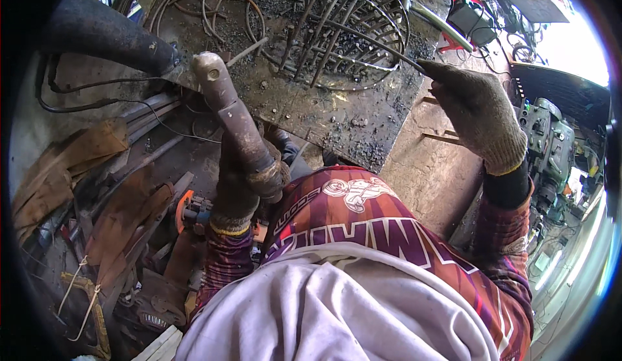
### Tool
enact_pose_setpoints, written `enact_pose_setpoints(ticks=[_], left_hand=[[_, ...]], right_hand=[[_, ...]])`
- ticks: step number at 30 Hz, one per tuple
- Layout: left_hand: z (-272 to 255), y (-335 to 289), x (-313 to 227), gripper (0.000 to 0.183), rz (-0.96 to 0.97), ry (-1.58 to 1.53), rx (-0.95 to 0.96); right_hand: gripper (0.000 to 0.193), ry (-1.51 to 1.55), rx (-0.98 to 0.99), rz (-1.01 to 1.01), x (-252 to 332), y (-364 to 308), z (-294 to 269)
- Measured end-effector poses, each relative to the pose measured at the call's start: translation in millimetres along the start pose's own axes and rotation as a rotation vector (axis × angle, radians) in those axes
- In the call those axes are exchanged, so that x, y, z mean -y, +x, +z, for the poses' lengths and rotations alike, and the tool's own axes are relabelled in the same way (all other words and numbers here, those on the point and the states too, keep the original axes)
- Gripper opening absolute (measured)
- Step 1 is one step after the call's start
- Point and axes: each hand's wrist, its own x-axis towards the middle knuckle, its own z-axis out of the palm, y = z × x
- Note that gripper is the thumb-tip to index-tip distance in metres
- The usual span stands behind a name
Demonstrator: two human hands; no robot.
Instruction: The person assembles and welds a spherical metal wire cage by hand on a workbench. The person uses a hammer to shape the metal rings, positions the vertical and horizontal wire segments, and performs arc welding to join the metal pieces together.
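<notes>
Right hand (479, 111): the gloved fingers are grasping the near right end of a thin rod.
Thin rod (382, 46): its long axis is running far and left from these fingers, over the round metal frame (345, 30); contact I cannot tell.
Metal frame: it is resting on the tabletop (295, 113).
Left hand (234, 189): the fingers are gripping a thick metal tool (233, 111), pointing far and left.
Nearer to rod: the right hand.

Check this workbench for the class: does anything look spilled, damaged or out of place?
Yes: dark grit and fragments lie loose across the worktable, around the round rod frame, looking like uncleared debris. The gloved right hand also looks darker at its far end than near the wrist, possibly soiled.
</notes>
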Motion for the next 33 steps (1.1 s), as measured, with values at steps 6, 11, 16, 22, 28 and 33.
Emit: enact_pose_setpoints(ticks=[6, 11, 16, 22, 28, 33], left_hand=[[11, 3, -3, 0.022, 0.031, 0.173, -0.029], [16, 4, -9, 0.027, 0.15, 0.56, 0.115], [3, 5, 8, 0.033, 0.032, 0.449, -0.016], [17, 12, 13, 0.039, 0.116, 0.789, -0.032], [1, 15, 14, 0.046, -0.002, 0.532, 0.012], [1, 15, 8, 0.048, 0.061, 0.462, -0.005]], right_hand=[[0.03, -0.051, -0.026, -0.061, 3, 2, -4], [0.03, -0.012, -0.009, 0.005, 0, 0, 2], [0.035, -0.021, 0.1, 0.075, 4, 0, -4], [0.03, 0.068, -0.031, -0.03, -4, -1, 5], [0.03, 0.095, -0.046, -0.044, -10, 0, 8], [0.035, 0.059, 0.124, 0.09, 2, 1, -4]])
